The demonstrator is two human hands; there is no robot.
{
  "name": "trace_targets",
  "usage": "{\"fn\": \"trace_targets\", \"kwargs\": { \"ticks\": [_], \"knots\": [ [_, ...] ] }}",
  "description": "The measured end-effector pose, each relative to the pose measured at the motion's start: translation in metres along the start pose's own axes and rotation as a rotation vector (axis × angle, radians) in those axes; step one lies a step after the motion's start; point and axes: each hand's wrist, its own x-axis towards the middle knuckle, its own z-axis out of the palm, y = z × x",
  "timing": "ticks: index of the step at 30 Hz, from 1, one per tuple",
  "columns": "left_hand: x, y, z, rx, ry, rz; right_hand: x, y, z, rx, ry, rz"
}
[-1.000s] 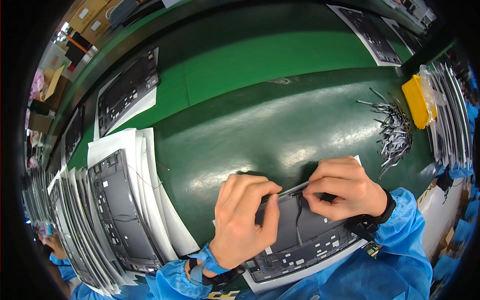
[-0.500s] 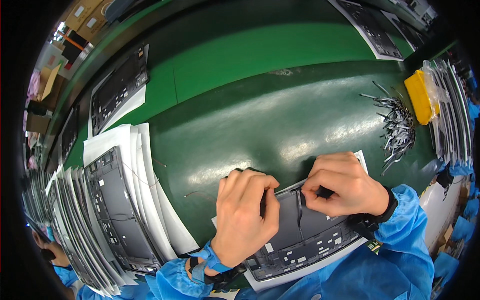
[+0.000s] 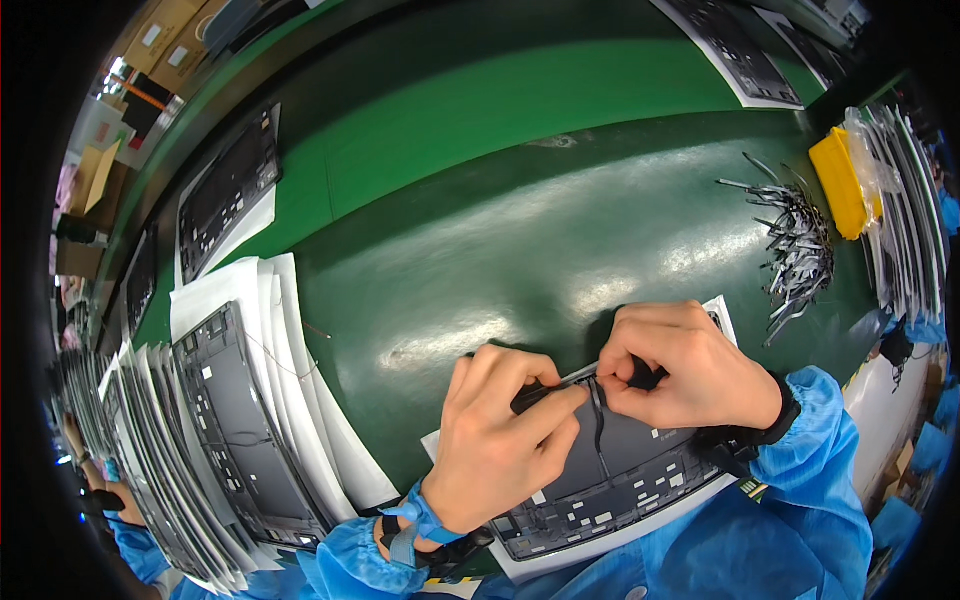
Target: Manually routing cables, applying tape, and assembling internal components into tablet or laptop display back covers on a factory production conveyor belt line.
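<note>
A dark, flat device panel (image 3: 640, 462) with many small white labels lies on a white sheet (image 3: 560, 566) in front of me. A thin black ribbon cable (image 3: 600, 445) runs down its middle from the far edge. My right hand (image 3: 690, 365) pinches the cable's upper end between thumb and index finger at that edge. My left hand (image 3: 510, 430) rests over the panel's left part, fingers bent and apart. Its index fingertip touches down beside the cable's upper end, and it holds nothing I can see. Both hands cover parts of the panel.
At the left, a stack of similar panels (image 3: 235, 420) is interleaved with white sheets. A heap of loose grey-black strips (image 3: 795, 245) lies at the right, near a yellow bin (image 3: 838, 185) and more upright panels (image 3: 900, 220). Another panel (image 3: 230, 190) lies at the far left.
My left hand has shifted right, its index finger now reaching the cable's upper end. The right hand has moved slightly left, still pinching there. The view has shifted a little.
</note>
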Motion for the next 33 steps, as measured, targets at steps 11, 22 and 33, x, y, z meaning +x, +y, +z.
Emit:
{"fn": "trace_targets", "kwargs": {
  "ticks": [11, 22, 33],
  "knots": [
    [0.005, 0.001, 0.008, 0.059, -0.025, 0.043, -0.001, 0.009, -0.005, 0.02, -0.002, -0.019],
    [0.005, 0.0, 0.009, 0.049, -0.019, 0.061, 0.001, 0.007, -0.002, -0.076, -0.008, -0.013],
    [0.004, -0.001, 0.008, 0.052, -0.111, 0.084, 0.0, 0.013, -0.001, -0.097, 0.02, -0.102]
  ]
}}
